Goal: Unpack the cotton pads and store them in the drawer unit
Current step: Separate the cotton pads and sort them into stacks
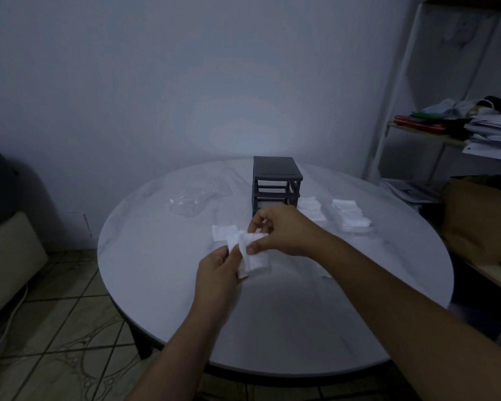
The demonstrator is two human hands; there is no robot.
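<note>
Over the round table (301,308), soft square cotton pads (255,260) in grip of left hand (217,276) and right hand (284,233).

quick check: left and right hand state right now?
Left hand: grips the cotton pads by their lower edge.
Right hand: pinches the top of the same cotton pads, thumb on front.

round white table (272,314), drawer unit (275,180), pad stacks (349,217), clear bag (190,202)

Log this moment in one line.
left hand: grips pads | right hand: pinches pads | drawer unit: behind hands | pad stacks: right of unit
</note>
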